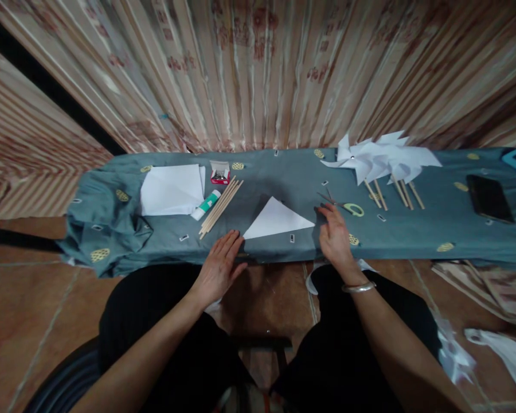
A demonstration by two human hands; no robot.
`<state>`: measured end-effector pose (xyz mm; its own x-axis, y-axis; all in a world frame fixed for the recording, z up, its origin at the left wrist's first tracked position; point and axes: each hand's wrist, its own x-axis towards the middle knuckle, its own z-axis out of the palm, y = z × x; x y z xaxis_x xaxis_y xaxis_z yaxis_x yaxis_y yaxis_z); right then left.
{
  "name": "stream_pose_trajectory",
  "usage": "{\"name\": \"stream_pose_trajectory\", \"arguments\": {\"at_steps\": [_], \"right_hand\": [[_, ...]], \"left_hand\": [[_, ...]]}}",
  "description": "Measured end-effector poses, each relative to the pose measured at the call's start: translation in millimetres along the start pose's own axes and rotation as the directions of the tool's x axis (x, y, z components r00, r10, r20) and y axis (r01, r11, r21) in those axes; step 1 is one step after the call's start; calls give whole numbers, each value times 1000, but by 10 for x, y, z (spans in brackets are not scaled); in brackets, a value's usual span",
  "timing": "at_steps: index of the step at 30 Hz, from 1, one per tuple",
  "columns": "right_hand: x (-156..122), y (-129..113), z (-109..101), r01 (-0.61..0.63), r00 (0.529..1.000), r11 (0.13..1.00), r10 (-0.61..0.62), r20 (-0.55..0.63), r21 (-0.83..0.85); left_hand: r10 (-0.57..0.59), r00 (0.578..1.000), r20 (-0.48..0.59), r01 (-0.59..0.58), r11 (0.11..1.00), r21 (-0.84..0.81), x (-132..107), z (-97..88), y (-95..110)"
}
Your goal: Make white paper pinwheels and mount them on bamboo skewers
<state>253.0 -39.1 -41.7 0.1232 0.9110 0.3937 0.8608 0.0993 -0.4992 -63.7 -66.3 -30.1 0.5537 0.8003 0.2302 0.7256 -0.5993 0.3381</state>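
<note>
A white sheet of paper folded into a triangle [279, 219] lies flat on the cloth between my hands, its peak pointing away from me. My left hand [221, 267] rests flat at the table's front edge, fingertips by the paper's left corner, thumb spread and nothing held. Just beyond the right corner, my right hand [334, 232] is open with its fingers slightly bent, and a bangle [359, 288] circles that wrist. Its fingertips are near the scissors [344, 205], which have pale green handles and lie with blades apart. Whether the fingers touch the blades I cannot tell.
Left of the triangle are wooden sticks [221, 207], a glue stick [205, 205], a small red box of metal pieces [220, 172] and a stack of white paper [171, 190]. Paper pinwheels [380, 158] on sticks lie back right. A dark phone [490, 198] sits farther right.
</note>
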Motion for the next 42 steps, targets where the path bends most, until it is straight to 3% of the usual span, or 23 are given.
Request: {"name": "stream_pose_trajectory", "arguments": {"at_steps": [5,8,11,14,18,23,26,28,30,33,36,39,42], "right_hand": [[81,-183,-40,28,993,999,-31,111,23],[109,-279,1,32,980,999,-38,197,32],[137,-283,33,8,976,985,-45,211,174],[153,-247,15,-27,980,942,-40,193,334],[151,-250,-62,-67,990,884,1,143,462],[181,-309,-150,-82,997,827,60,58,556],[209,-318,-168,-96,995,799,95,33,594],[222,-315,-167,-113,993,784,118,32,611],[231,-316,-160,-136,988,773,149,30,620],[240,-348,-152,-223,960,699,279,28,679],[229,-434,-142,-404,883,520,437,172,753],[191,-545,-93,-548,831,434,377,408,715],[152,-602,7,-589,808,426,315,498,687]], "left_hand": [[-111,985,-130,92,985,-149,229,55,-23],[-139,981,-137,105,967,-230,419,90,-8],[-205,972,-114,153,923,-352,569,106,32],[-344,937,-66,256,802,-540,677,99,77],[-453,891,25,304,556,-774,806,75,121],[-358,916,183,309,337,-889,946,84,143],[-363,889,281,390,274,-879,997,126,171],[-399,862,312,439,282,-853,1021,148,197],[-450,853,263,445,367,-817,1046,143,216],[-478,878,11,346,619,-705,1089,70,220],[-354,915,-196,190,804,-564,1132,-36,221],[-263,931,-253,102,854,-510,1164,-100,243],[-280,924,-261,111,848,-517,1180,-100,256]]}}
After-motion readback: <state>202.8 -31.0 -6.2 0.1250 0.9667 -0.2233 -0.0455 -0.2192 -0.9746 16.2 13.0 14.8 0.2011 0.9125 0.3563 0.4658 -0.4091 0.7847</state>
